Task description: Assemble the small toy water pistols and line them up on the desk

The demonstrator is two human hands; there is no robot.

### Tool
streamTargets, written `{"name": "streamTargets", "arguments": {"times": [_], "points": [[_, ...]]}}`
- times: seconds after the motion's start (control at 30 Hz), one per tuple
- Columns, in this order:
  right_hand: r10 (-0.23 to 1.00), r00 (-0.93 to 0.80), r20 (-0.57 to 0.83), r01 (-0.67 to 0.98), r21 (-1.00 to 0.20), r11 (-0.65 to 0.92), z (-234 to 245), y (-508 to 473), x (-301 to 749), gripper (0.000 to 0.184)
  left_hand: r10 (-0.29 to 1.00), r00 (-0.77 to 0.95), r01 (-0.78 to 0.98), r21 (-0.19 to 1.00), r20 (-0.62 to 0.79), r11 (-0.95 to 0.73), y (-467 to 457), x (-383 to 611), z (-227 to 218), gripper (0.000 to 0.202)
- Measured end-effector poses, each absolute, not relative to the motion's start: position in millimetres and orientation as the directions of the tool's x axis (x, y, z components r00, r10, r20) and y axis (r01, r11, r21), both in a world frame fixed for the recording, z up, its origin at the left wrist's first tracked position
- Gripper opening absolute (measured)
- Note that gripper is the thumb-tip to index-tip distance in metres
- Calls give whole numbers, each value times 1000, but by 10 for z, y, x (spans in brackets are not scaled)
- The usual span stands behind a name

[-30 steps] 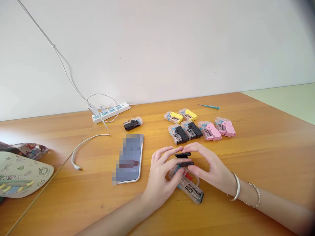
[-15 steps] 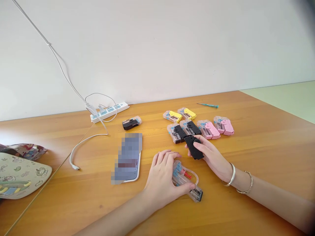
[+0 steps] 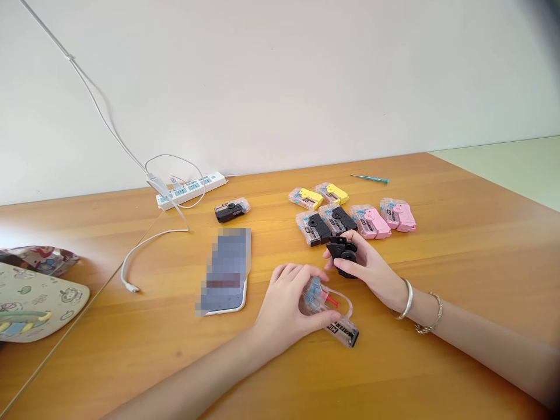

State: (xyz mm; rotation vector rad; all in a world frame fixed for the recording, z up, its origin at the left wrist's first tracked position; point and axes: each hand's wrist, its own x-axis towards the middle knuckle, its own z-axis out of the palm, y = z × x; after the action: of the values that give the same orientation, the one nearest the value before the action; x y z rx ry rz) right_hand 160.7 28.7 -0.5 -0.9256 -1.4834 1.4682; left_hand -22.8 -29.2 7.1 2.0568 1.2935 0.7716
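My left hand [image 3: 286, 303] curls around a clear plastic toy water gun body [image 3: 341, 331] lying on the table, thumb on the near side and fingers on the far side. Blue inner parts, a red plunger-like piece and a thin clear tube show in this body. Just beyond it, my right hand [image 3: 371, 268] holds a black plastic cover piece [image 3: 343, 256] with round discs between thumb and fingers, slightly above the table. Near this cover lie finished-looking water guns with black covers [image 3: 315, 227], pink covers [image 3: 377, 223] and yellow covers [image 3: 311, 198].
A phone [image 3: 225, 271] lies left of my left hand. Behind it is another black-covered water gun [image 3: 233, 210]. A white power strip [image 3: 192, 189] with cables sits by the wall. A teal screwdriver [image 3: 376, 179] lies at the back right, and a patterned bag [image 3: 44, 303] at the far left.
My right hand has turned the black cover, so its discs now show. My left hand stays around the clear body. The whole view has shifted slightly.
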Motion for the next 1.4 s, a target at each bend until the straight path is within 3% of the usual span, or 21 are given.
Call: {"name": "streamTargets", "arguments": {"times": [0.13, 0.23, 0.53, 0.7, 0.83, 1.0, 1.27, 1.4], "points": [[928, -370, 50, 15, -998, 60, -9, 295, 1611, 38, 927, 362, 411, 877, 94, -249, -301, -225, 45, 23], [931, -362, 43, 55, -996, 67, -13, 298, 1620, 37, 928, 365, 321, 927, 68, -194, -302, -217, 40, 28], [912, -403, 79, 33, -994, 101, 2, 264, 1644, 45, 935, 353, 44, 997, 42, -61, -270, -234, 87, 30], [889, -452, 76, -82, -996, 43, 10, 270, 1639, 41, 938, 346, -113, 993, 27, 13, -277, -234, 53, 36], [880, -471, 60, -69, -997, 31, -9, 300, 1652, 34, 935, 353, -105, 995, 42, -5, -268, -245, 51, 29], [827, -560, 42, -7, -999, 45, -22, 296, 1682, 46, 948, 308, -19, 997, 82, -80, -239, -265, 45, 19], [903, -427, 48, -63, -998, 23, -42, 324, 1655, 40, 972, 232, 68, 996, 32, -49, -245, -262, 65, 40], [896, -440, 51, -96, -995, 10, -43, 303, 1639, 49, 974, 225, -5, 1000, -10, 11, -261, -245, 88, 43]]}}
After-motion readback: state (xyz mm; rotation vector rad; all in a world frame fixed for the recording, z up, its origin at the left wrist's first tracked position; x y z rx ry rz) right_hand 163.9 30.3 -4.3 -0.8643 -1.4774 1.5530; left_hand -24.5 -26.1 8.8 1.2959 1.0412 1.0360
